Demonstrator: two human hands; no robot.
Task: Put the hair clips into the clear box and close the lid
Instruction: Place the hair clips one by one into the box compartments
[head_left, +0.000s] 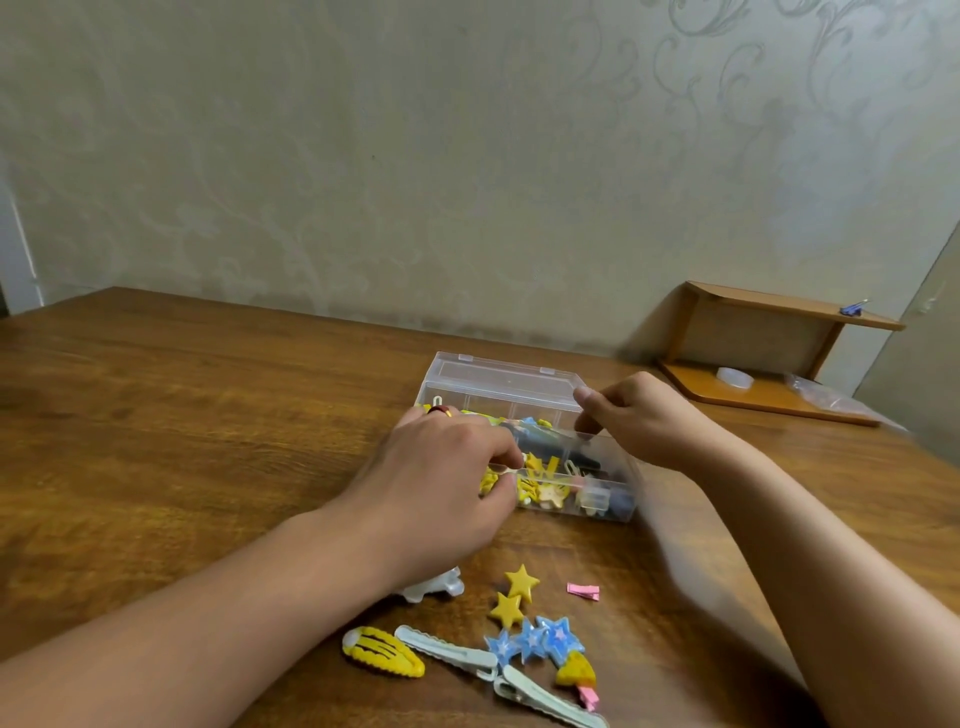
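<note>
The clear box (605, 501) stands on the wooden table (182, 415) with its lid (498, 376) raised at the back. Several colourful hair clips lie inside. My left hand (441, 483) reaches over the box's left front, with thumb and fingers curled around yellow hair clips (488, 480) at the rim. My right hand (644, 421) grips the box's right rear corner, thumb against the lid. Loose on the table lie yellow star clips (521, 582), blue star clips (537, 636), a yellow snap clip (382, 652), pale green clips (447, 649) and a pink clip (583, 591).
A white object (436, 590) peeks out under my left wrist. At the back right stands a small wooden shelf (779, 332) with a blue clip (852, 310) on top, a tape roll (735, 376) and a plastic bag (826, 395). A wall runs behind the table.
</note>
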